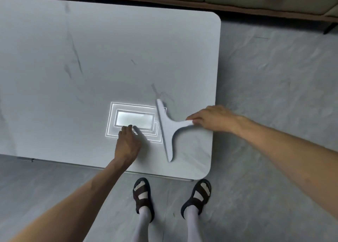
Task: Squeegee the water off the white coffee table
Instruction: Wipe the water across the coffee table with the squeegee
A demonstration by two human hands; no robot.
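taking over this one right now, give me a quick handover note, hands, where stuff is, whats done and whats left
Right hand: grips the handle end of the squeegee.
Left hand: holds nothing, fingertips rest on the coffee table just left of the blade.
Squeegee: blade appears to sit on the table top near its right end, running from the far side to the near side.
Done: cannot tell. No water is plainly visible, and the bright patch by the left hand is a light reflection.
Left: probably check the surface up close, then pull the blade across any wet parts and off the edge.
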